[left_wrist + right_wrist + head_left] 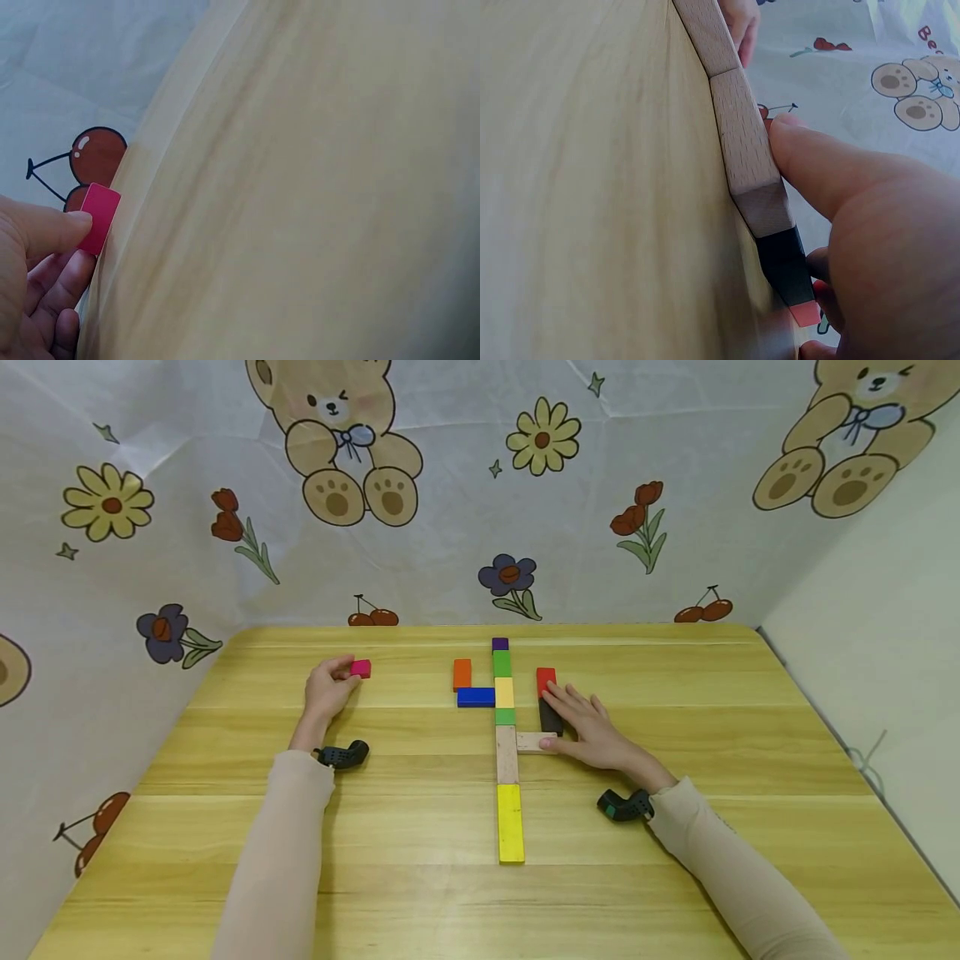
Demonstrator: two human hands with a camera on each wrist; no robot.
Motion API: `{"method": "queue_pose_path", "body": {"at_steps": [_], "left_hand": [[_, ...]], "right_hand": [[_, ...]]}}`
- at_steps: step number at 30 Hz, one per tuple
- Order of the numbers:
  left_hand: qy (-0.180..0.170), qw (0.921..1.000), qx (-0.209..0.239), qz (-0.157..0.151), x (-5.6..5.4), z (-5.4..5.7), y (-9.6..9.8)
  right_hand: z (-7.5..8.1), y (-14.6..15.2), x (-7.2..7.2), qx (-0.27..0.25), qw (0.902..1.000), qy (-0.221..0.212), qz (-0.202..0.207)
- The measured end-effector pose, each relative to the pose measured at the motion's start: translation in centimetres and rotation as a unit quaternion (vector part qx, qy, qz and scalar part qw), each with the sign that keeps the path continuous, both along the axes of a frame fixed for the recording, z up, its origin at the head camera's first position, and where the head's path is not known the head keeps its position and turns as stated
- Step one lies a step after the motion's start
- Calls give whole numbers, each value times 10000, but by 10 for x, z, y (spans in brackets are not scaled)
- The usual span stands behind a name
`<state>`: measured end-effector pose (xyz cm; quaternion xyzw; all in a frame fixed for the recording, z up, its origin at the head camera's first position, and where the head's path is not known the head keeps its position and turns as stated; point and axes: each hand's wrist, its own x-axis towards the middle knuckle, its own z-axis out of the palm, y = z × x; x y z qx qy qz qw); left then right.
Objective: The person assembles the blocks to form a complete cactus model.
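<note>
My left hand point(327, 691) pinches a small pink block point(361, 669) between thumb and fingers near the table's far left. My right hand point(592, 732) lies at the right of the block layout with fingers spread. Its fingers touch the red block point(546, 677) and the black block point(551, 717), while the thumb rests on a plain wooden block point(531, 742). That wooden block juts right from a line of blocks: purple point(500, 644), green point(502, 663), cream point(504, 692), a shorter green point(506, 717), plain wood point(507, 755) and yellow point(511, 823).
Left of the line, a blue block point(476, 697) lies crosswise against the cream one, with an orange block point(462, 675) standing off its far side. A cloth point(442, 568) printed with bears and flowers hangs behind the wooden table point(405, 827). A white wall point(885, 652) borders the right.
</note>
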<state>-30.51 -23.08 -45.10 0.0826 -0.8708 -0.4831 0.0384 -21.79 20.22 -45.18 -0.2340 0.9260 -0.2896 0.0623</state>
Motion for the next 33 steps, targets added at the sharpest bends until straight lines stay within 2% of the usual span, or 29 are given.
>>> {"method": "queue_pose_path", "body": {"at_steps": [14, 19, 23, 28, 33], "left_hand": [[178, 9995, -240, 69, 0, -2, 1], [100, 9996, -48, 273, 0, 2, 1], [-11, 9992, 163, 365, -1, 9, 2], [35, 9989, 373, 278, -8, 20, 16], [140, 9984, 524, 157, -19, 29, 44]], "right_hand": [[-2, 1, 0, -179, 9998, 89, 57], [-2, 1, 0, -134, 9999, 70, 45], [-2, 1, -1, -94, 9999, 43, 31], [-2, 2, -1, -73, 10000, 38, 19], [-2, 1, -1, -31, 10000, -49, 0]]}}
